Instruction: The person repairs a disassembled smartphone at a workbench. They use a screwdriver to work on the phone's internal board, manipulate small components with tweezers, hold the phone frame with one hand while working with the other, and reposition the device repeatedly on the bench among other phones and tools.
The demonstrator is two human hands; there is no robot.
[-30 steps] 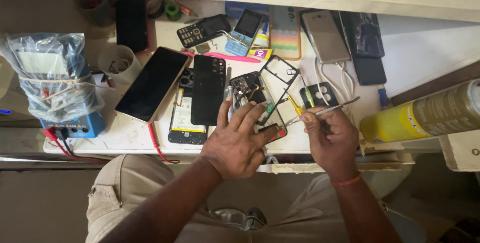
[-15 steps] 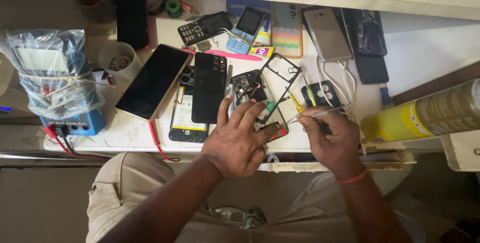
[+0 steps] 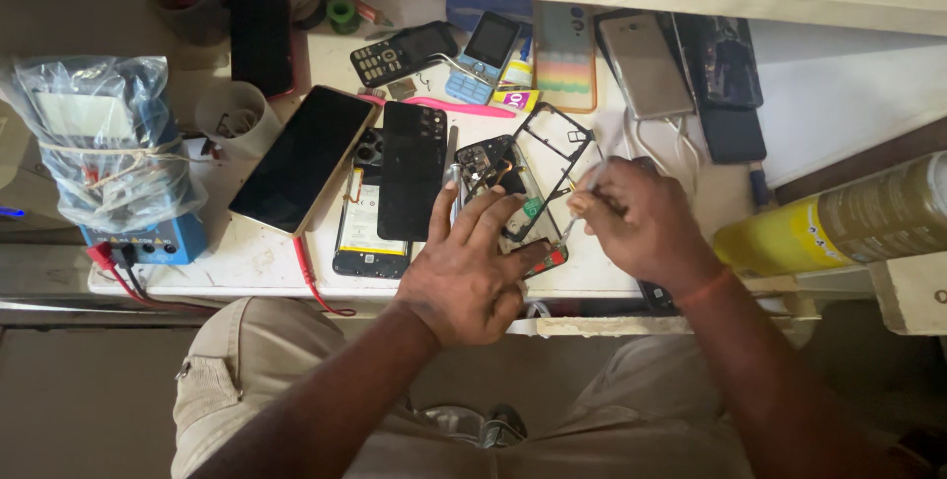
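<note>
Black opened phone [image 3: 503, 188], frame centre, back off, board exposed: left hand [image 3: 473, 267] flat, pinning it; right hand [image 3: 641, 218] pinching thin tool [image 3: 584, 188]; reassembly outstanding.

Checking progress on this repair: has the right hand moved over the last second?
Yes. The right hand shifted left, toward the opened phone, covering the small black part it sat beside earlier; the yellow can stays put.

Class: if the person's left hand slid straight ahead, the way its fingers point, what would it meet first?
The left hand already rests on the opened phone board; past that, probably the pink tool, though depth is unclear.
</note>
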